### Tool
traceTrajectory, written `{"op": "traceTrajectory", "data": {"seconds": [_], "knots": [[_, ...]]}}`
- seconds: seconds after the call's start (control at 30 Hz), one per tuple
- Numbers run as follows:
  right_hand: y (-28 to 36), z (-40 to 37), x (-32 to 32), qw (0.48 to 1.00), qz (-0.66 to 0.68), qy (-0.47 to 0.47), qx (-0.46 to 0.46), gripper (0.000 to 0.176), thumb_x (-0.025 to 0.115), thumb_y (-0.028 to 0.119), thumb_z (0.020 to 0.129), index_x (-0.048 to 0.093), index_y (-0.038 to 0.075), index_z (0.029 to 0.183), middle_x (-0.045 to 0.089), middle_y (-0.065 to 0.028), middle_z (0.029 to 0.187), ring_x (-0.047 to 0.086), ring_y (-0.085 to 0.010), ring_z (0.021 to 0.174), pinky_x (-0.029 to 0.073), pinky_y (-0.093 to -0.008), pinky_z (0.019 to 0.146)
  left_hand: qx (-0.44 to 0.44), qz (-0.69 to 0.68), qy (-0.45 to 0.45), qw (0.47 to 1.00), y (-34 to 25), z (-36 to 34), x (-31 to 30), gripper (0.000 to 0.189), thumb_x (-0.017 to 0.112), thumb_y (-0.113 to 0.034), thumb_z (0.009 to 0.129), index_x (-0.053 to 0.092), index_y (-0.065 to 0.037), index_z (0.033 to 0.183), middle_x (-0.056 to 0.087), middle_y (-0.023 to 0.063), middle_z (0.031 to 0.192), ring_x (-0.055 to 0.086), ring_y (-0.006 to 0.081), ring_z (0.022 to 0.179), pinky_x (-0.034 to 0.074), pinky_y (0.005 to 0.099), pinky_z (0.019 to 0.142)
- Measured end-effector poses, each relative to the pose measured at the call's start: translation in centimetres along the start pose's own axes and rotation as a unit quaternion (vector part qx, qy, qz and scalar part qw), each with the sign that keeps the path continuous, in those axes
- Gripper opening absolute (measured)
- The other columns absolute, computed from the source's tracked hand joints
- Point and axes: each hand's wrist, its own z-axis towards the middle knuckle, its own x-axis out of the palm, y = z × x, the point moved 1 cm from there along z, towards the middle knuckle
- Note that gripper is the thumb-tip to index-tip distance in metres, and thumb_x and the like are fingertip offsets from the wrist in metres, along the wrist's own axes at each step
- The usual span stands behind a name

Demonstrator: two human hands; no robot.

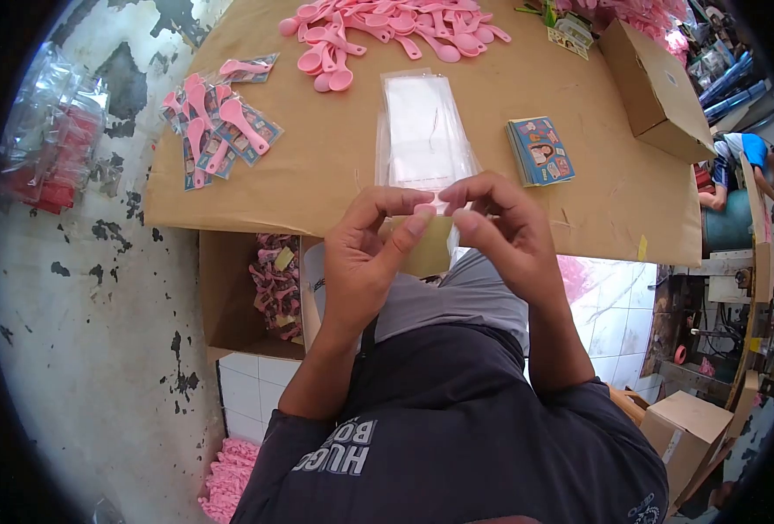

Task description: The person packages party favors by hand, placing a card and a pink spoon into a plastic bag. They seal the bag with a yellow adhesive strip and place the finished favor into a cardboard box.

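In front of my body, at the table's near edge, both hands meet over a small packet with an olive-yellow card (pixel 429 248). My left hand (pixel 361 249) is closed, thumb and forefinger pinching at its top, where a bit of pink shows. My right hand (pixel 509 227) is also closed, its curled fingers meeting the packet's upper right side; the exact grip is partly hidden. Just beyond the fingers lies a stack of clear plastic bags (pixel 423 122). To its right sits a pile of printed cards (pixel 541 151).
Loose pink spoons (pixel 387 24) are heaped at the far side. Bagged spoons with cards (pixel 216 131) lie at left. A cardboard box (pixel 653 92) stands at right. Under the table's left side is an open box of packed pieces (pixel 275 288). Another person (pixel 740 162) sits at far right.
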Motion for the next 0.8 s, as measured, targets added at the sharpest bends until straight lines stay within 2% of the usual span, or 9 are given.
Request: {"op": "traceTrajectory", "data": {"seconds": [0.07, 0.1, 0.2, 0.4, 0.53, 0.6, 0.7, 0.8], "knots": [[-0.9, 0.0, 0.0, 0.999, -0.021, 0.035, 0.021, 0.016, 0.069, 0.014, 0.1, 0.069, -0.001, 0.108, 0.066, -0.0013, 0.093, 0.059, -0.0031, 0.079, 0.046, -0.0194, 0.064, -0.013, -0.007, -0.003, 1.0, -0.5, 0.0, 0.0, 0.022, 0.068, -0.006, 0.1, 0.068, 0.005, 0.119, 0.073, 0.0121, 0.112, 0.067, 0.0155, 0.108, 0.052, 0.0303, 0.097], [-1.0, 0.1, -0.1, 0.998, 0.016, 0.042, 0.04, 0.018, 0.071, 0.015, 0.1, 0.069, -0.001, 0.107, 0.068, -0.002, 0.096, 0.061, -0.0039, 0.081, 0.048, -0.0195, 0.067, -0.026, -0.014, -0.007, 1.0, -0.5, -0.1, -0.1, 0.022, 0.068, -0.006, 0.1, 0.068, 0.005, 0.119, 0.073, 0.0124, 0.113, 0.068, 0.0153, 0.107, 0.052, 0.0297, 0.096], [-1.0, 0.4, -0.6, 0.996, 0.035, 0.058, 0.066, 0.017, 0.069, 0.014, 0.102, 0.068, 0.0, 0.11, 0.069, -0.0026, 0.098, 0.064, -0.0052, 0.085, 0.051, -0.0199, 0.07, -0.021, -0.008, -0.015, 1.0, -0.7, 0.1, -0.8, 0.024, 0.067, -0.006, 0.101, 0.069, 0.006, 0.121, 0.075, 0.0139, 0.113, 0.071, 0.0158, 0.103, 0.056, 0.0292, 0.092], [-0.1, 0.5, 0.0, 0.995, 0.071, 0.04, 0.061, 0.019, 0.068, 0.013, 0.102, 0.066, 0.0, 0.116, 0.068, -0.0018, 0.098, 0.064, -0.0052, 0.085, 0.055, -0.0211, 0.074, -0.006, 0.019, -0.013, 1.0, -0.6, 0.1, -1.1, 0.024, 0.066, -0.005, 0.101, 0.068, 0.007, 0.121, 0.076, 0.0163, 0.112, 0.073, 0.0173, 0.1, 0.06, 0.0309, 0.089], [0.0, 0.3, -0.2, 0.995, 0.076, 0.028, 0.064, 0.015, 0.066, 0.01, 0.102, 0.067, 0.0, 0.114, 0.066, -0.0003, 0.095, 0.063, -0.0045, 0.083, 0.053, -0.0206, 0.073, -0.012, 0.004, 0.009, 1.0, -1.3, 0.0, -0.9, 0.021, 0.062, -0.001, 0.103, 0.068, 0.007, 0.122, 0.075, 0.0144, 0.112, 0.07, 0.0149, 0.106, 0.055, 0.0272, 0.093], [-0.2, 0.2, -0.6, 0.994, 0.101, 0.041, 0.012, 0.011, 0.061, 0.003, 0.102, 0.068, 0.0, 0.109, 0.064, 0.0011, 0.092, 0.062, -0.0043, 0.081, 0.051, -0.0203, 0.072, 0.016, 0.004, 0.035, 0.999, -1.3, 0.0, -0.9, 0.017, 0.062, 0.0, 0.103, 0.069, 0.006, 0.117, 0.076, 0.0129, 0.109, 0.07, 0.0139, 0.105, 0.054, 0.0264, 0.092], [0.0, 0.4, -1.3, 0.988, 0.138, 0.07, 0.021, 0.012, 0.057, -0.001, 0.1, 0.068, -0.001, 0.105, 0.064, 0.0001, 0.093, 0.061, -0.0047, 0.081, 0.05, -0.0206, 0.072, 0.042, -0.017, 0.06, 0.997, -0.7, 0.1, -1.4, 0.013, 0.061, 0.002, 0.102, 0.069, 0.005, 0.112, 0.075, 0.0101, 0.105, 0.069, 0.0123, 0.101, 0.053, 0.0253, 0.09], [0.0, 0.4, -1.7, 0.99, 0.109, 0.085, 0.023, 0.012, 0.056, 0.0, 0.1, 0.068, -0.001, 0.103, 0.065, -0.0011, 0.095, 0.061, -0.0051, 0.083, 0.05, -0.0211, 0.072, 0.062, 0.001, 0.052, 0.997, -0.6, 0.1, -1.5, 0.012, 0.061, 0.003, 0.1, 0.069, 0.005, 0.109, 0.074, 0.0078, 0.102, 0.068, 0.0106, 0.097, 0.052, 0.0245, 0.088]]}}
